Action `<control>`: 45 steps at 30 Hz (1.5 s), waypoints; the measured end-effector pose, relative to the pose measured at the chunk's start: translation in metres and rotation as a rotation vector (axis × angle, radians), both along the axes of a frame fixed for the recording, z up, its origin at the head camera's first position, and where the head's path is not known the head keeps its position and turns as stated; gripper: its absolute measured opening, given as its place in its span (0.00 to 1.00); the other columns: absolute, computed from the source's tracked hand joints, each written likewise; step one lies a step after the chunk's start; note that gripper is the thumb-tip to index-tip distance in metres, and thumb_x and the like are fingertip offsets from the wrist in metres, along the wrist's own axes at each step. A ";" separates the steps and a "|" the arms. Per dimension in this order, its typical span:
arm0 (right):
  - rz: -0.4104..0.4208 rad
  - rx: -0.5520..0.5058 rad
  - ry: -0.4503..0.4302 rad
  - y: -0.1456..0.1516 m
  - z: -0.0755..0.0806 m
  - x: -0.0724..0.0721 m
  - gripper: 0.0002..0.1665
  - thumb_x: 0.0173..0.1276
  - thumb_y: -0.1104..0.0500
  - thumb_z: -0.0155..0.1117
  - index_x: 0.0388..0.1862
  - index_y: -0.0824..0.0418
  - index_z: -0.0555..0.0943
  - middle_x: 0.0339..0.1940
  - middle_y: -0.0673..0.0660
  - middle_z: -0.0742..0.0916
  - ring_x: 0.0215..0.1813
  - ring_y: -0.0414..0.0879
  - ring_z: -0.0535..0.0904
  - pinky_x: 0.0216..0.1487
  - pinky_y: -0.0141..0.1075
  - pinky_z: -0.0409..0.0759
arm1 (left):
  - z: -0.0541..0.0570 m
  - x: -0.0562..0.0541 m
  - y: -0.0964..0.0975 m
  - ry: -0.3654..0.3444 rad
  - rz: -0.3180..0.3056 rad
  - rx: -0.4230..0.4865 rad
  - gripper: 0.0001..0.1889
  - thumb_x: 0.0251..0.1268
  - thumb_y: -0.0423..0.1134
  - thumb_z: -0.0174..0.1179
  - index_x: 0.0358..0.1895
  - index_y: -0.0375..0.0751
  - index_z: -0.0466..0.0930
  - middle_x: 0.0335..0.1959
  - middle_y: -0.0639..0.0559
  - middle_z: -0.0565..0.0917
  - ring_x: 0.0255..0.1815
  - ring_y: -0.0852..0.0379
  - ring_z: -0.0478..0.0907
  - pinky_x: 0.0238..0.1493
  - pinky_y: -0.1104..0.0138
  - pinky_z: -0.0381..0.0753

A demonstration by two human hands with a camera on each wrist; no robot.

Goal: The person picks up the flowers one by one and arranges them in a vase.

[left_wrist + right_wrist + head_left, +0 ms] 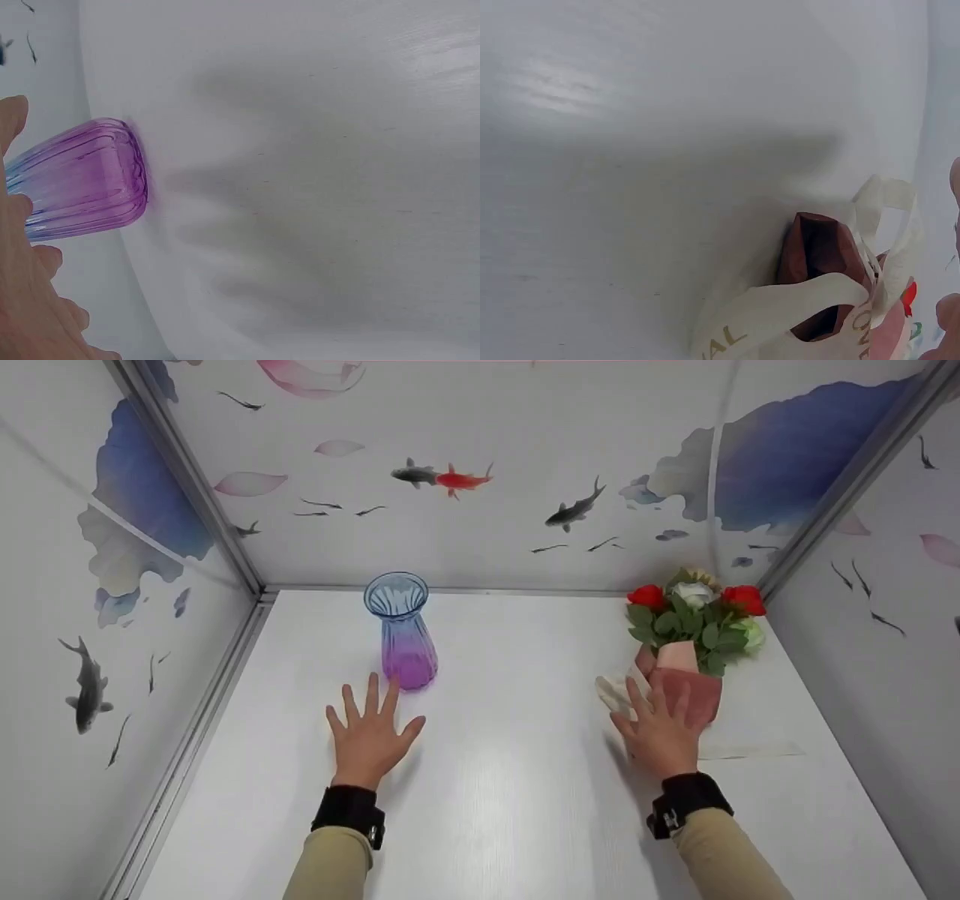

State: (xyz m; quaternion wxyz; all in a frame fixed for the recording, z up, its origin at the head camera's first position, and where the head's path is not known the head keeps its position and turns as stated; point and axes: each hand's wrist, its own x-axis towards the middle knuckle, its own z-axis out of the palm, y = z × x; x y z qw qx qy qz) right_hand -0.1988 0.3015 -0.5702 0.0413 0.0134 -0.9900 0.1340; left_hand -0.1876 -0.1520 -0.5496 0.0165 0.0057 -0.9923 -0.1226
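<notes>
A ribbed glass vase (409, 641), blue at the flared mouth and purple at the base, stands upright on the white table. My left hand (367, 742) is spread just in front of it; in the left wrist view the vase (82, 180) shows beyond the fingers (49, 261). At the right lies a bouquet (694, 690) in pink paper, with red, white and pale green flowers and green leaves. Over its near end my right hand (660, 739) hovers with fingers spread. A cream ribbon (810, 292) with gold letters loops round the wrapping in the right wrist view. Neither hand holds anything.
White walls (487, 540) printed with fish, petals and blue leaves enclose the table (510, 780) at the back and both sides. Metal rails (187, 480) run along the corners. A ribbon tail (757, 754) trails right from the bouquet.
</notes>
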 end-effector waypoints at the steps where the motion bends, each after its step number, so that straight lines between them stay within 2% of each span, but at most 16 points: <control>1: -0.005 -0.004 0.000 0.001 -0.001 0.001 0.45 0.76 0.33 0.54 0.84 0.49 0.56 0.85 0.65 0.50 0.80 0.78 0.34 0.65 0.82 0.28 | -0.001 0.001 0.001 -0.007 -0.003 0.001 0.46 0.69 0.73 0.49 0.83 0.57 0.49 0.84 0.42 0.48 0.81 0.24 0.39 0.72 0.26 0.37; 6: -0.027 -0.003 -0.014 0.006 -0.006 0.005 0.45 0.76 0.33 0.54 0.83 0.49 0.57 0.85 0.64 0.50 0.80 0.78 0.33 0.62 0.84 0.27 | -0.005 0.004 0.003 -0.029 -0.019 0.018 0.45 0.69 0.72 0.49 0.83 0.57 0.50 0.84 0.42 0.49 0.81 0.24 0.39 0.72 0.26 0.37; 11: -0.044 -0.058 -0.066 0.009 -0.014 0.008 0.44 0.77 0.34 0.53 0.83 0.50 0.56 0.85 0.68 0.49 0.79 0.80 0.34 0.60 0.86 0.29 | -0.008 0.009 0.005 -0.032 -0.040 0.038 0.44 0.70 0.71 0.50 0.83 0.58 0.51 0.84 0.42 0.51 0.81 0.24 0.40 0.72 0.26 0.38; 17: -0.040 -0.104 -0.122 0.010 -0.024 0.013 0.43 0.78 0.35 0.51 0.83 0.53 0.57 0.84 0.69 0.48 0.78 0.83 0.42 0.63 0.84 0.44 | -0.009 0.014 0.009 -0.039 -0.082 0.031 0.44 0.70 0.71 0.50 0.83 0.57 0.53 0.83 0.42 0.54 0.80 0.24 0.44 0.72 0.26 0.41; 22: -0.003 -0.124 -0.090 0.006 -0.028 0.017 0.40 0.78 0.39 0.54 0.79 0.60 0.64 0.81 0.72 0.55 0.77 0.82 0.46 0.68 0.76 0.55 | -0.012 0.018 0.012 -0.070 -0.121 0.029 0.43 0.70 0.71 0.50 0.82 0.57 0.55 0.83 0.42 0.55 0.80 0.25 0.46 0.72 0.27 0.44; 29: 0.041 -0.093 -0.057 -0.008 -0.027 0.019 0.38 0.77 0.40 0.58 0.77 0.60 0.68 0.79 0.72 0.61 0.75 0.80 0.53 0.64 0.75 0.64 | -0.013 0.024 0.019 -0.123 -0.180 0.069 0.41 0.70 0.70 0.52 0.81 0.56 0.59 0.81 0.42 0.59 0.80 0.26 0.49 0.72 0.28 0.47; 33: 0.060 -0.072 -0.045 -0.018 -0.025 0.021 0.39 0.76 0.39 0.59 0.78 0.58 0.68 0.78 0.72 0.65 0.74 0.79 0.57 0.62 0.75 0.65 | -0.012 0.027 0.026 -0.168 -0.221 0.092 0.41 0.70 0.69 0.53 0.80 0.55 0.61 0.81 0.42 0.60 0.80 0.26 0.50 0.73 0.29 0.49; 38: 0.094 -0.067 -0.011 -0.026 -0.022 0.023 0.38 0.76 0.41 0.60 0.78 0.58 0.68 0.76 0.72 0.69 0.71 0.77 0.63 0.64 0.71 0.65 | -0.015 0.026 0.032 -0.215 -0.253 0.091 0.40 0.70 0.69 0.52 0.80 0.55 0.61 0.80 0.42 0.61 0.80 0.28 0.51 0.74 0.31 0.49; 45: 0.132 -0.050 -0.025 -0.033 -0.022 0.026 0.38 0.77 0.40 0.58 0.78 0.57 0.69 0.76 0.69 0.72 0.68 0.72 0.66 0.66 0.70 0.58 | -0.015 0.027 0.042 -0.226 -0.311 0.094 0.40 0.71 0.68 0.53 0.80 0.53 0.61 0.80 0.42 0.63 0.79 0.28 0.52 0.73 0.31 0.50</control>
